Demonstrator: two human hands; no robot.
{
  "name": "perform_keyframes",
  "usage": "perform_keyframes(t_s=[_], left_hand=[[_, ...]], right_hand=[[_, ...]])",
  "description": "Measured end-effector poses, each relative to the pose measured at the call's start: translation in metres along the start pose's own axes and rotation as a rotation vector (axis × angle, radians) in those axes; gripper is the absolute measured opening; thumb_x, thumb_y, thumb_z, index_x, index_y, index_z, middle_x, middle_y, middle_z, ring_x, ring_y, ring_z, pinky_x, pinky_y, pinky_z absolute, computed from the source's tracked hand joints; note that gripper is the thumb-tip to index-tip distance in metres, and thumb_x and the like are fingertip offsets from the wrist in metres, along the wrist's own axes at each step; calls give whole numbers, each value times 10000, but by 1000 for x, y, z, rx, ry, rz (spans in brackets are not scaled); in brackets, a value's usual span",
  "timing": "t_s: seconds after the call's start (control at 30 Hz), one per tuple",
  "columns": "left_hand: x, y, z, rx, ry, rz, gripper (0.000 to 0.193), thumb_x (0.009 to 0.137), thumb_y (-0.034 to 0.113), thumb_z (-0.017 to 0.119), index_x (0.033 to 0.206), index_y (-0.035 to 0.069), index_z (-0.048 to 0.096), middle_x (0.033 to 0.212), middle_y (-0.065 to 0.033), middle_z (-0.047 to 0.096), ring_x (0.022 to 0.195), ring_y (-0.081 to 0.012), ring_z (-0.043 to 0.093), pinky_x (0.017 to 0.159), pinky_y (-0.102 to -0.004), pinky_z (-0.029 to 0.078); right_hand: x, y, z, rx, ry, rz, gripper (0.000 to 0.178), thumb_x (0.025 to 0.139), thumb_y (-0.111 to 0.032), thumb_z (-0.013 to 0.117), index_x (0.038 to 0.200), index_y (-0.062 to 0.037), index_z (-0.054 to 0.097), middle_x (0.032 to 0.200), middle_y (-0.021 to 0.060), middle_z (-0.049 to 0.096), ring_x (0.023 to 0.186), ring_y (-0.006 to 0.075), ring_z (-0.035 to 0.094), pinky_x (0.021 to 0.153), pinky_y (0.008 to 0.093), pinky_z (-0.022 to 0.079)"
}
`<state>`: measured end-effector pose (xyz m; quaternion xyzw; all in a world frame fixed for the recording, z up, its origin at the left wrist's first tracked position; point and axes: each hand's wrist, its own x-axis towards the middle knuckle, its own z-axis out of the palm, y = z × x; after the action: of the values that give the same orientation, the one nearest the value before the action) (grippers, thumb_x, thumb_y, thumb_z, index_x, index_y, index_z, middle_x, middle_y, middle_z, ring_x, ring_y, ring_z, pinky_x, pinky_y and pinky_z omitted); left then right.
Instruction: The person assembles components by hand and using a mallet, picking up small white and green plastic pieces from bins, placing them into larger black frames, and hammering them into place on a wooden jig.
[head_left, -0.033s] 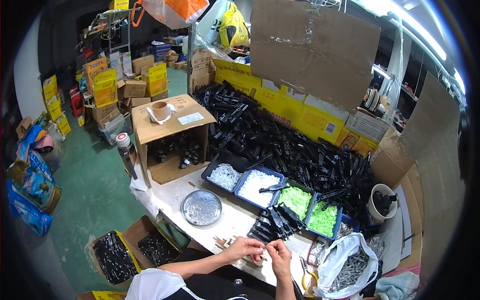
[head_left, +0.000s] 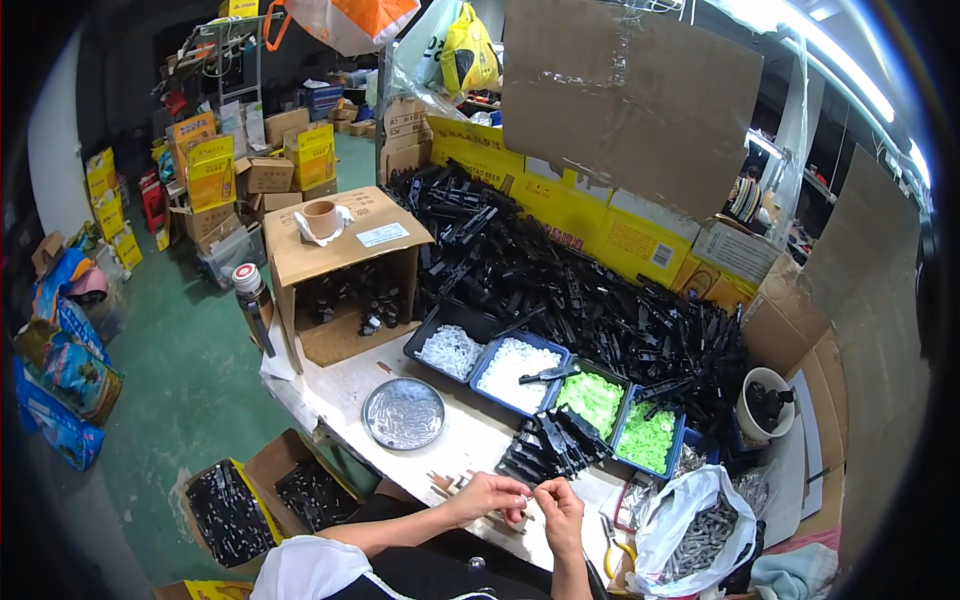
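Observation:
My left hand (head_left: 488,499) and my right hand (head_left: 559,512) meet at the front edge of the white table (head_left: 468,430), fingertips almost touching. Each is closed in a pinch. Something small and pale shows between the fingertips, too tiny to name. Beneath the hands is a light-coloured block or fixture, mostly hidden by them. Just beyond lies a row of black plastic parts (head_left: 552,446). A round dish of small shiny pieces (head_left: 403,414) stands to the left. Yellow-handled pliers (head_left: 617,550) lie right of my right hand.
Blue bins hold white pieces (head_left: 515,374) and green pieces (head_left: 645,437). Behind them rises a heap of black parts (head_left: 600,310). An open cardboard box (head_left: 345,225) stands at the left, a white bag of grey pieces (head_left: 705,535) at the right. Boxes of small parts (head_left: 232,515) sit below.

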<state>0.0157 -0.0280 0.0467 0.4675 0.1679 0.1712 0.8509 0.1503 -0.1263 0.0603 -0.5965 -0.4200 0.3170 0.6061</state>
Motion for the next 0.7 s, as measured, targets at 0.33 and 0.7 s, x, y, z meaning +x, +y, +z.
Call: perform_keyframes(t_s=[0.33, 0.7], left_hand=[[-5, 0, 0, -14, 17, 28, 189, 834, 58, 586, 987, -53, 600, 743, -106, 632, 640, -142, 625, 582, -246, 514], [8, -16, 13, 77, 38, 132, 219, 871, 87, 554, 1053, -34, 566, 793, -53, 611, 719, -102, 615, 639, -210, 489]], right_hand=[[3, 9, 7, 13, 58, -76, 53, 808, -20, 564, 763, 0, 544, 732, 12, 505, 665, 78, 466, 608, 206, 376], [8, 10, 1, 341, 113, -69, 54, 807, -13, 585, 775, -1, 542, 774, 9, 502, 699, 80, 470, 654, 201, 379]])
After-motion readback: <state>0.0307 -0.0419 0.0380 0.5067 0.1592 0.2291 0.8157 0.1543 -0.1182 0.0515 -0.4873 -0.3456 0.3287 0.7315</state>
